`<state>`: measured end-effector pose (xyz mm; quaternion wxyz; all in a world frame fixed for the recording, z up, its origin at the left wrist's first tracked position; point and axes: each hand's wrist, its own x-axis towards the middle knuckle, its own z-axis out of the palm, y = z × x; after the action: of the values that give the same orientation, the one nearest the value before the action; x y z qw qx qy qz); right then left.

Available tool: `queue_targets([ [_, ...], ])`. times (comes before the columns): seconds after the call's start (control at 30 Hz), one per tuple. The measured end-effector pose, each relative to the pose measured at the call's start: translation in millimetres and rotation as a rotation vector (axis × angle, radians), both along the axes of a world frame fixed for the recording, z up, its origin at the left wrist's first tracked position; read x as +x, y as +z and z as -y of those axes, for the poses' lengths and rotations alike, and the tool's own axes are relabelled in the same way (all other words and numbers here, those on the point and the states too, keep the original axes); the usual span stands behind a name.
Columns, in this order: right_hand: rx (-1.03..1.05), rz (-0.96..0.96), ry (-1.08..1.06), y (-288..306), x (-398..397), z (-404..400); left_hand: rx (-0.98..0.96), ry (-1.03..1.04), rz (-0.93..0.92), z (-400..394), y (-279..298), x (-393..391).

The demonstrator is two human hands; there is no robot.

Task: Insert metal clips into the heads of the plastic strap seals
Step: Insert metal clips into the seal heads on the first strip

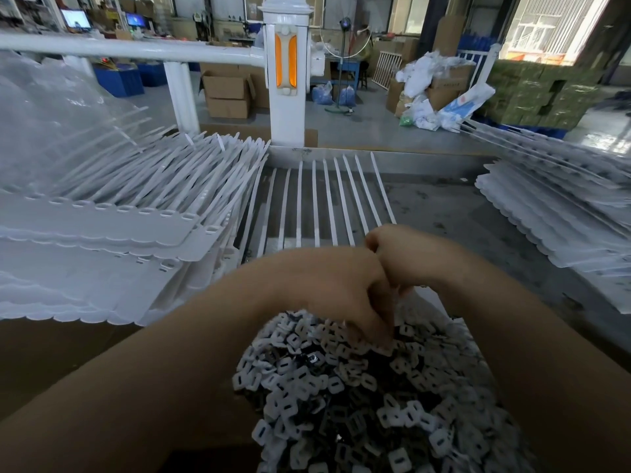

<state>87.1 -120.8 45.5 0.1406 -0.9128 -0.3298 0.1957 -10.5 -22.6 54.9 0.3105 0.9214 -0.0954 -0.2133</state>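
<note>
A heap of small flat metal clips [358,397], each with a slot, fills the near middle. My left hand [338,288] reaches down into the top of the heap, fingers bent and tips touching clips. My right hand [403,257] sits just behind it, curled, its fingers hidden by the left hand. A row of white plastic strap seals [324,199] lies on the grey table, straps pointing away; their heads are hidden behind my hands. Whether either hand grips a clip is not visible.
Stacks of joined white seal sheets [102,233] rise at the left, more stacked sheets [560,213] at the right. A white post with an orange reflector [286,70] and a white rail [129,49] stand behind the table. Cardboard boxes [228,93] sit on the floor beyond.
</note>
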Motion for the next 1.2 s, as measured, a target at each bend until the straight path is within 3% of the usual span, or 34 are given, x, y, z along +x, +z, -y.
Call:
queue_targets([
  [0.17, 0.171, -0.043, -0.035, -2, 4, 0, -0.268, 0.368, 0.021, -42, -5, 3],
  [0.33, 0.369, -0.134, 0.056, 5, 3, 4, -0.458, 0.594, -0.020, -60, -8, 4],
  [0.57, 0.388, -0.175, 0.176, 11, -2, 6, -0.569, 0.662, -0.072, -58, -10, 4],
  [0.93, 0.353, -0.130, 0.186, 7, 1, 4, -0.708, 0.698, -0.098, -61, -14, 6],
  [1.03, 0.291, -0.079, 0.144, 5, 1, 3, -0.560, 0.656, 0.013, -59, -18, 9],
  [1.13, 0.160, -0.061, 0.046, 3, 6, 4, -0.132, 0.515, 0.263, -56, -27, 12],
  [1.2, 0.054, -0.103, -0.038, 3, 10, 6, 0.069, 0.376, 0.317, -59, -35, 14],
])
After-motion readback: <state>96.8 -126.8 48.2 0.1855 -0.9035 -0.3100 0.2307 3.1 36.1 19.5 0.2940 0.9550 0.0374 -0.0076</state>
